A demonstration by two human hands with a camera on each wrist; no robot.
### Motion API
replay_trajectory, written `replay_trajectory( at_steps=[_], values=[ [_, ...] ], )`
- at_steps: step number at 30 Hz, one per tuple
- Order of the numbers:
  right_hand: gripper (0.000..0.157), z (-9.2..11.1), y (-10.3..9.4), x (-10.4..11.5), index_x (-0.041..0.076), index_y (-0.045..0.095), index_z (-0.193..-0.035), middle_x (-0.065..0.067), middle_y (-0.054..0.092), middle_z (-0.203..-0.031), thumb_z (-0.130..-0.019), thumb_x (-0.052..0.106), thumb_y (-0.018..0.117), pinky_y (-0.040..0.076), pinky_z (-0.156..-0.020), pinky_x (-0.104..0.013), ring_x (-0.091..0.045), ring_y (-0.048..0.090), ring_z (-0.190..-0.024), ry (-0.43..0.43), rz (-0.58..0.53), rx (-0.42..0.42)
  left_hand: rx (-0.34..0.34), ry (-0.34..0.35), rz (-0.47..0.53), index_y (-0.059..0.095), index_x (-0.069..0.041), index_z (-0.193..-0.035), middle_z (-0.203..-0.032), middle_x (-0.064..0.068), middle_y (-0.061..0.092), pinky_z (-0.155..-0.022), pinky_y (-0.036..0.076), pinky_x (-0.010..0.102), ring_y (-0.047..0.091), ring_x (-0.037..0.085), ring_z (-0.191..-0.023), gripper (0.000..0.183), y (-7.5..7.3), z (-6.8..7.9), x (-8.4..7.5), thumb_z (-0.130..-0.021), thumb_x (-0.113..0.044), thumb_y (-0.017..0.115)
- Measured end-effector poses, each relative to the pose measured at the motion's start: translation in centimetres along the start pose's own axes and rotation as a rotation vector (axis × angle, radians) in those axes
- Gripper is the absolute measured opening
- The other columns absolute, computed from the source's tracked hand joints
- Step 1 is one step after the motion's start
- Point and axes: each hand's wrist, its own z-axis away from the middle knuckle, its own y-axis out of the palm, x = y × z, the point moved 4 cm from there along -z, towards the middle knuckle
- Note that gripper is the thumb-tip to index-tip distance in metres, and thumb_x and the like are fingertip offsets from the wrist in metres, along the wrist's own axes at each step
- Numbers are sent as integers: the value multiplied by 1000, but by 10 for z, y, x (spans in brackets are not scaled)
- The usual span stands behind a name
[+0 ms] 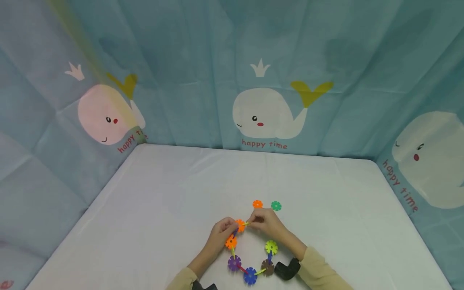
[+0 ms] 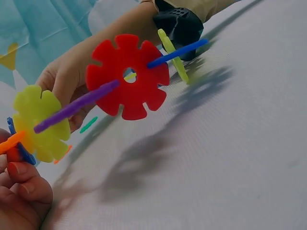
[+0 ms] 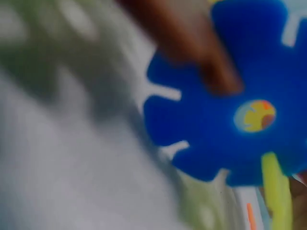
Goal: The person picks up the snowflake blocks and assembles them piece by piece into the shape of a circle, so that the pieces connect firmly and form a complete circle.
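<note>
A chain of notched plastic discs, slotted into one another, curves in a partial ring between my hands in the head view. My left hand (image 1: pixel 222 231) pinches its upper left end by an orange disc (image 1: pixel 240 225). Between finger and thumb, my right hand (image 1: pixel 266 222) holds a yellow disc (image 1: pixel 246 224) against that orange one. Along the chain show a purple disc (image 1: pixel 234 263), a blue disc (image 1: pixel 250 276), a brown disc (image 1: pixel 268 267) and a yellow-green disc (image 1: pixel 271 247) at the other end. A red disc (image 2: pixel 127 98) stands out in the left wrist view.
Just beyond my right hand, a loose orange disc (image 1: pixel 257 204) and a green disc (image 1: pixel 276 206) lie on the white table (image 1: pixel 174 193). Blue curtains (image 1: pixel 192 108) printed with whales enclose the table. A black wrist camera (image 1: pixel 287 269) sits beside the brown disc.
</note>
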Motion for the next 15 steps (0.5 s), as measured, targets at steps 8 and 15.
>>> replay_trajectory(
  at_steps=[8,15],
  values=[
    [32,15,-10,-44,5,60,-112,-7,57,-115,-81,11,65,45,-76,-35,-19,55,-93,120,175,31,-18,7,-31,54,6,-82,-61,-2,45,-50,33,16,37,5,-52,15,2,0,0,-91,-7,51],
    [35,17,-10,-50,1,60,-113,-12,56,-115,-80,11,67,45,-73,-35,-22,55,-89,155,266,-27,-47,-15,-31,54,5,-84,-62,-1,45,-52,34,17,38,6,-54,16,-1,0,-1,-92,-8,49]
  ],
)
